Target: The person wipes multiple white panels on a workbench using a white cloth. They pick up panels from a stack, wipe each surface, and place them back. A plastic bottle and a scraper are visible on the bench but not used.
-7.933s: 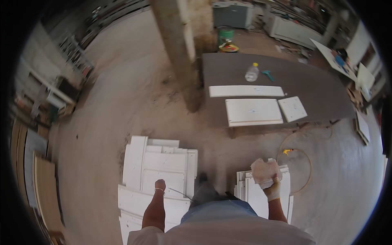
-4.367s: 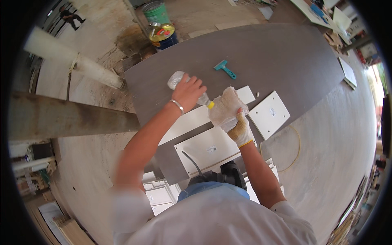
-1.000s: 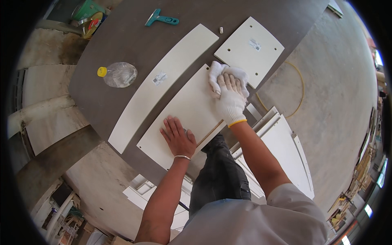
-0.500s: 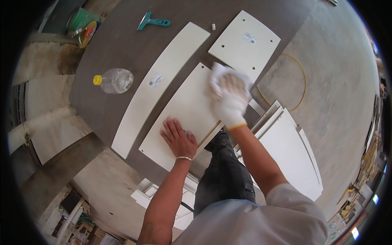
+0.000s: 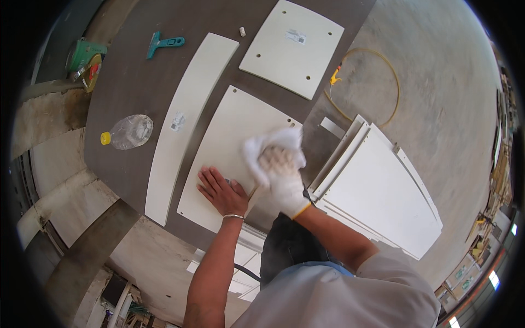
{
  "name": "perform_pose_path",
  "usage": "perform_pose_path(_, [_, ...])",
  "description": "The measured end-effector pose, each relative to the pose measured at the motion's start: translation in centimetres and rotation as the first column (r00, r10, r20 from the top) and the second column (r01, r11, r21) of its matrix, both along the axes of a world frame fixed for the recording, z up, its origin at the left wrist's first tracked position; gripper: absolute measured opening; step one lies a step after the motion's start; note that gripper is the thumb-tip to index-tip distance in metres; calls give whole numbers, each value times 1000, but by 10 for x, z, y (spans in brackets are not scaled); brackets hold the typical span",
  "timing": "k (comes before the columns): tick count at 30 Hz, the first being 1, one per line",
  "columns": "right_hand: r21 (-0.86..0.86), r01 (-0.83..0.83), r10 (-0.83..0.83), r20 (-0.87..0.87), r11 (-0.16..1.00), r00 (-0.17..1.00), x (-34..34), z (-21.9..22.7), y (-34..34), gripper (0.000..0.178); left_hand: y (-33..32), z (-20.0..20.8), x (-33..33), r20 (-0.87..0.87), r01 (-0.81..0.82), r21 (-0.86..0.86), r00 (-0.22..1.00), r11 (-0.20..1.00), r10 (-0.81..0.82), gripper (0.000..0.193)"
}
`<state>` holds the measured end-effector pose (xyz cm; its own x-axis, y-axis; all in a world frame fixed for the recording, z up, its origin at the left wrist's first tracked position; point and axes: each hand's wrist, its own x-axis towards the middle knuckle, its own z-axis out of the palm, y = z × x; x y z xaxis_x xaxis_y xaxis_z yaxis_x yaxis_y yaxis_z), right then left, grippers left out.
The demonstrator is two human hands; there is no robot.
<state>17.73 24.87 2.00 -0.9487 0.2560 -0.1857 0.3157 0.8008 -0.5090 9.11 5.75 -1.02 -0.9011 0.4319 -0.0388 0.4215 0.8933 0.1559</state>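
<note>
Printed stickers (image 5: 296,36) mark the far, holed panel (image 5: 292,61) and the long panel (image 5: 188,90) at left, too small to read. Blur softens the gloved right hand (image 5: 281,175) and the white cloth (image 5: 289,140) beneath it; whether that grip closes, I cannot tell. The cloth covers part of the near panel's (image 5: 229,128) right side; the left hand (image 5: 223,192) lies flat there, grip released. The surface (image 5: 136,76) is dark brown, the floor (image 5: 437,109) grey.
</note>
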Motion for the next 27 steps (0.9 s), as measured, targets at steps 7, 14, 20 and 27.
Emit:
perform_pose_path(7, [128, 324, -295, -202, 937, 934, -28, 6, 40, 55, -3, -4, 1, -51, 39, 14, 998, 999, -38, 77])
perform_pose_path(14, [-203, -48, 47, -11, 978, 999, -4, 25, -27, 65, -4, -4, 0, -30, 15, -1, 999, 1000, -15, 79])
perform_pose_path(20, [200, 242, -199, -213, 949, 957, -19, -55, 65, 54, -3, 1, 0, 14, -5, 21, 1000, 1000, 5, 86])
perform_pose_path(27, [420, -26, 8, 45, 907, 999, -132, -10, 49, 60, -7, 7, 0, 143, 216, 197, 959, 956, -246, 82])
